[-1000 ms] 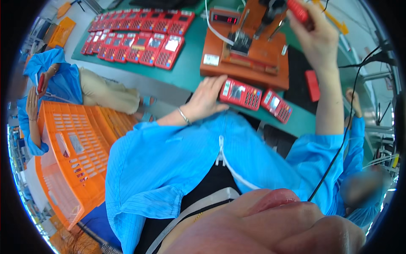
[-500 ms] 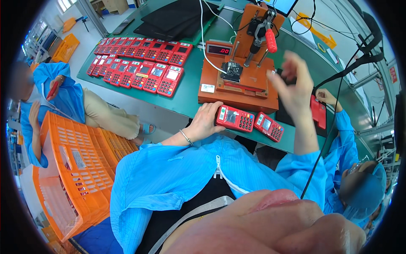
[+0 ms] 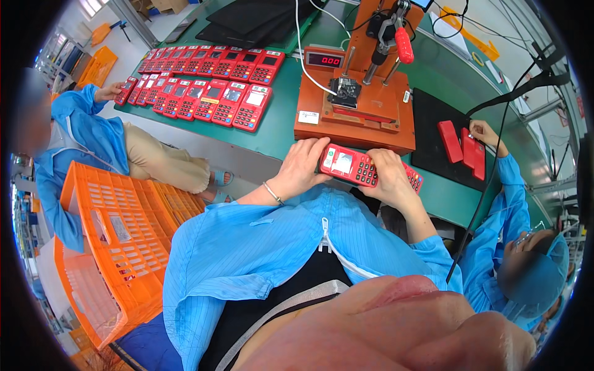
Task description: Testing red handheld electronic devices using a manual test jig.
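Observation:
Both hands hold one red handheld keypad terminal at the near edge of the green bench. My left hand grips its screen end. My right hand grips its keypad end. A second red terminal lies on the bench just behind my right hand. Directly beyond stands an orange press fixture with a red-handled lever, a small digital readout and a dark part seated in its middle.
Rows of several red terminals lie on the bench at the left. A seated person in blue reaches toward them. Another person at the right handles red parts on a black mat. Orange crates stand at my left.
My right hand came down from the press lever to the terminal, which my left hand has lifted off the bench. Both hands now hold it.

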